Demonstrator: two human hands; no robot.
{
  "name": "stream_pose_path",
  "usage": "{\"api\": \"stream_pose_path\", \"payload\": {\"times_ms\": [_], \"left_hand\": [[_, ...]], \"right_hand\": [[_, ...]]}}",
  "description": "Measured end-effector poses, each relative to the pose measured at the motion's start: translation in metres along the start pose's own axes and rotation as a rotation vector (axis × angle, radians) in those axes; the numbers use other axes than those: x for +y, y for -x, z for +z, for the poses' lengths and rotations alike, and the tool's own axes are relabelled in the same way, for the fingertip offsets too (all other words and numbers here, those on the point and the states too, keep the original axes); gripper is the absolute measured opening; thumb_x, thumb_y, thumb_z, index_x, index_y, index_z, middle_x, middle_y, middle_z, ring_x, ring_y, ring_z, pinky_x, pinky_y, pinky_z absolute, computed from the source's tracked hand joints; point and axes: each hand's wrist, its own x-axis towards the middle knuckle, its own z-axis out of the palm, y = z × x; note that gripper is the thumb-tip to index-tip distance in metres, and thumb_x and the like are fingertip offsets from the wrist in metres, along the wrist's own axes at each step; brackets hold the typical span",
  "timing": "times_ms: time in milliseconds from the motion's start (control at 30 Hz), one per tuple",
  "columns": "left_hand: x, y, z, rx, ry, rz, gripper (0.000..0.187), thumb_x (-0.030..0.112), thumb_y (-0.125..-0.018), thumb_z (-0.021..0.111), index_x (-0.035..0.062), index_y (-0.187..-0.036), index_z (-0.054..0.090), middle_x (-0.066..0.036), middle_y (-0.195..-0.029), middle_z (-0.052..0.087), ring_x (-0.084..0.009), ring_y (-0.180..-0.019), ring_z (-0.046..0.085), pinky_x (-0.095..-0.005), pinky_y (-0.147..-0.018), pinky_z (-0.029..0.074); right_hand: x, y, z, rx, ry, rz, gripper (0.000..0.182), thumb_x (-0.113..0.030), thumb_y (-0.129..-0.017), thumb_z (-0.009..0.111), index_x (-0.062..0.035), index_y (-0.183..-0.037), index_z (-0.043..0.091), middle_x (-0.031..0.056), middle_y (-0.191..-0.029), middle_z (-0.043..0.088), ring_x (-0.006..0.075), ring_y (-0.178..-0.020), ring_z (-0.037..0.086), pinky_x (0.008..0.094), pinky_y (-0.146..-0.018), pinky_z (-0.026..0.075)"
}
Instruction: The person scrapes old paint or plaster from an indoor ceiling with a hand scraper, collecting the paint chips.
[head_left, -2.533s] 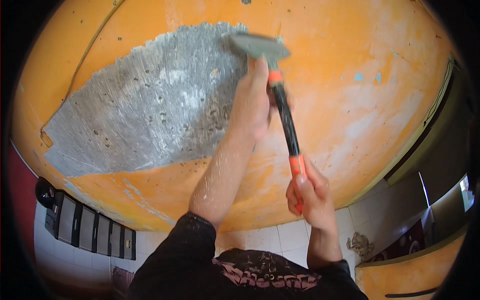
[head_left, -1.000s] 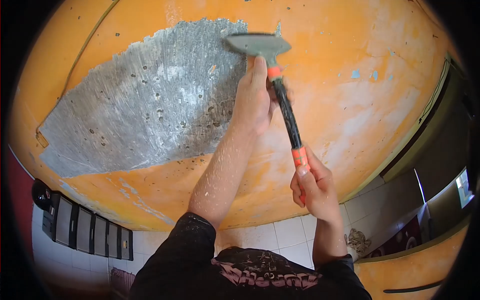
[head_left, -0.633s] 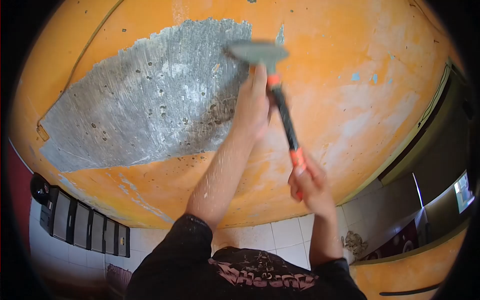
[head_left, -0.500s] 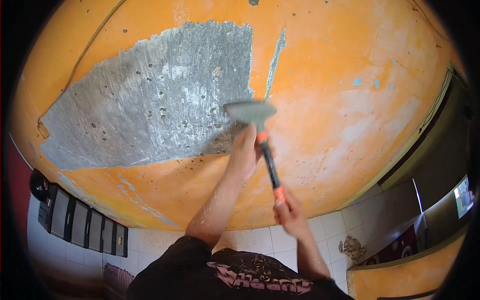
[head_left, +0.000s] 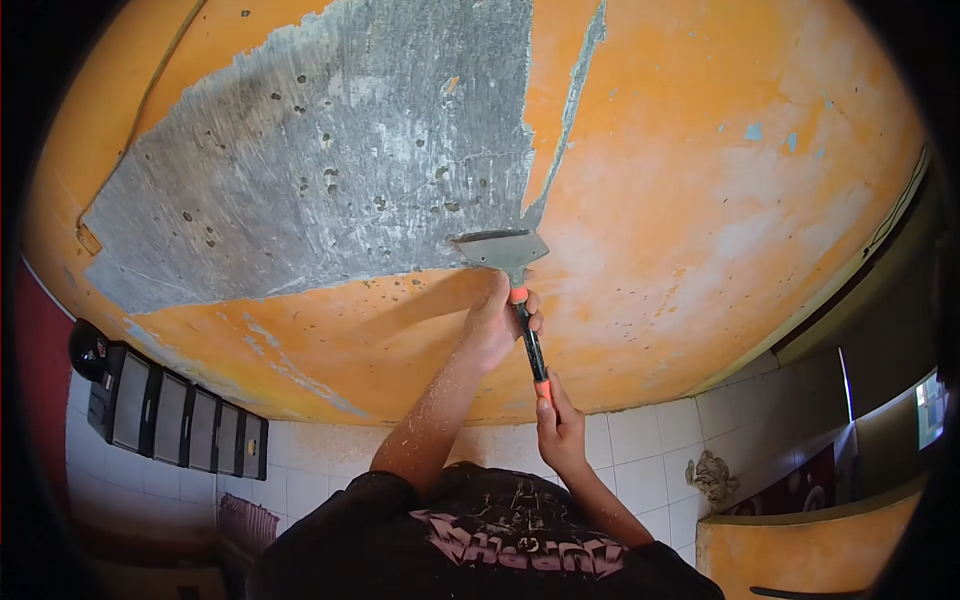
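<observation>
A long-handled scraper [head_left: 503,250] with a wide grey head and a black-and-orange handle lies against the wall, its blade at the lower right corner of the bare grey patch [head_left: 350,150]. My left hand [head_left: 494,322] wraps the upper handle just under the head. Lower down, my right hand [head_left: 562,428] grips the handle near its orange end. Orange paint [head_left: 680,230] surrounds the bare patch. A narrow scraped strip [head_left: 572,110] runs up from the blade's right side. Dust specks cover my left forearm.
A black drawer unit [head_left: 180,415] stands at the lower left with a dark helmet-like object [head_left: 88,348] on it. A crumpled cloth [head_left: 712,476] lies on the white tiled floor [head_left: 640,455]. An orange low wall [head_left: 800,550] is at the lower right. A cable [head_left: 150,95] runs down the wall at left.
The scraper head was blurred and now appears sharp, slightly lower in view, with its blade at the paint edge. The wall has shifted in view, and both hands still hold the handle.
</observation>
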Motion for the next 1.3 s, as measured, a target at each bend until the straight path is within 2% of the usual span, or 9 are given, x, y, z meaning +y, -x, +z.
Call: {"api": "stream_pose_path", "payload": {"times_ms": [200, 333, 467, 567, 800, 833, 933, 1100, 1300], "left_hand": [[0.029, -0.009, 0.013, -0.144, 0.001, 0.055, 0.049, 0.062, -0.099, 0.042, 0.0167, -0.118, 0.048, -0.002, -0.080, 0.051, -0.0181, -0.067, 0.053, -0.0372, -0.068, 0.045], [0.017, -0.003, 0.004, -0.081, -0.018, -0.008, 0.050, 0.062, -0.098, 0.042, 0.0173, -0.119, 0.048, -0.001, -0.078, 0.051, -0.0176, -0.067, 0.053, -0.0373, -0.067, 0.046], [0.024, -0.005, 0.008, -0.066, -0.050, 0.002, 0.050, 0.062, -0.098, 0.043, 0.0168, -0.119, 0.050, -0.001, -0.078, 0.051, -0.0185, -0.067, 0.053, -0.0382, -0.069, 0.046], [0.014, 0.002, -0.001, -0.038, -0.036, -0.013, 0.051, 0.062, -0.099, 0.042, 0.0160, -0.119, 0.050, -0.002, -0.078, 0.051, -0.0188, -0.067, 0.053, -0.0384, -0.069, 0.046], [0.042, -0.007, 0.025, -0.051, -0.127, 0.042, 0.052, 0.062, -0.099, 0.041, 0.0141, -0.119, 0.050, -0.002, -0.079, 0.052, -0.0191, -0.067, 0.053, -0.0382, -0.068, 0.046], [0.039, -0.004, 0.022, -0.052, -0.112, 0.027, 0.053, 0.062, -0.100, 0.040, 0.0140, -0.119, 0.050, -0.002, -0.079, 0.052, -0.0195, -0.067, 0.053, -0.0383, -0.067, 0.046], [0.025, 0.008, 0.017, 0.018, -0.041, -0.027, 0.053, 0.062, -0.100, 0.040, 0.0134, -0.118, 0.051, -0.002, -0.078, 0.052, -0.0189, -0.066, 0.053, -0.0379, -0.066, 0.046], [0.046, -0.013, 0.035, -0.044, -0.141, 0.074, 0.052, 0.062, -0.099, 0.041, 0.0141, -0.115, 0.051, -0.002, -0.078, 0.052, -0.0204, -0.065, 0.054, -0.0392, -0.065, 0.046], [0.029, -0.006, 0.018, -0.039, -0.051, -0.003, 0.049, 0.061, -0.099, 0.043, 0.0148, -0.114, 0.050, -0.003, -0.078, 0.053, -0.0209, -0.064, 0.054, -0.0395, -0.064, 0.046]], "right_hand": [[-0.043, -0.015, -0.002, 0.025, 0.113, -0.077, 0.043, -0.014, -0.103, 0.050, 0.0036, -0.142, 0.047, 0.0004, -0.070, 0.053, 0.0061, -0.062, 0.047, 0.0229, -0.057, 0.039], [-0.029, -0.001, 0.002, -0.012, 0.073, 0.037, 0.044, -0.014, -0.103, 0.050, 0.0028, -0.143, 0.045, -0.0004, -0.070, 0.052, 0.0049, -0.061, 0.046, 0.0226, -0.056, 0.039], [-0.034, -0.008, 0.005, -0.034, -0.062, 0.039, 0.045, -0.014, -0.103, 0.047, 0.0000, -0.146, 0.043, -0.0032, -0.070, 0.049, 0.0038, -0.059, 0.044, 0.0220, -0.054, 0.038], [-0.018, 0.002, 0.010, -0.033, 0.002, 0.019, 0.045, -0.014, -0.103, 0.046, -0.0029, -0.147, 0.042, -0.0043, -0.068, 0.046, 0.0035, -0.056, 0.043, 0.0211, -0.050, 0.037], [-0.048, -0.013, 0.002, -0.066, -0.106, 0.077, 0.045, -0.016, -0.104, 0.045, -0.0030, -0.147, 0.042, -0.0049, -0.068, 0.046, 0.0023, -0.056, 0.042, 0.0205, -0.051, 0.036], [-0.051, -0.009, 0.003, -0.027, -0.039, 0.087, 0.043, -0.019, -0.104, 0.049, -0.0045, -0.144, 0.047, 0.0045, -0.069, 0.054, 0.0080, -0.059, 0.049, 0.0248, -0.056, 0.041], [-0.048, 0.002, 0.009, -0.017, -0.023, 0.106, 0.042, -0.019, -0.103, 0.049, -0.0044, -0.143, 0.048, 0.0032, -0.069, 0.052, 0.0080, -0.058, 0.047, 0.0256, -0.054, 0.040], [-0.065, -0.019, -0.001, -0.024, -0.115, 0.126, 0.043, -0.017, -0.103, 0.050, -0.0034, -0.143, 0.048, 0.0026, -0.071, 0.052, 0.0075, -0.061, 0.049, 0.0244, -0.057, 0.041], [-0.048, -0.006, 0.004, 0.002, -0.073, 0.096, 0.042, -0.018, -0.103, 0.049, -0.0009, -0.142, 0.048, 0.0017, -0.072, 0.053, 0.0063, -0.064, 0.049, 0.0234, -0.058, 0.042]]}}
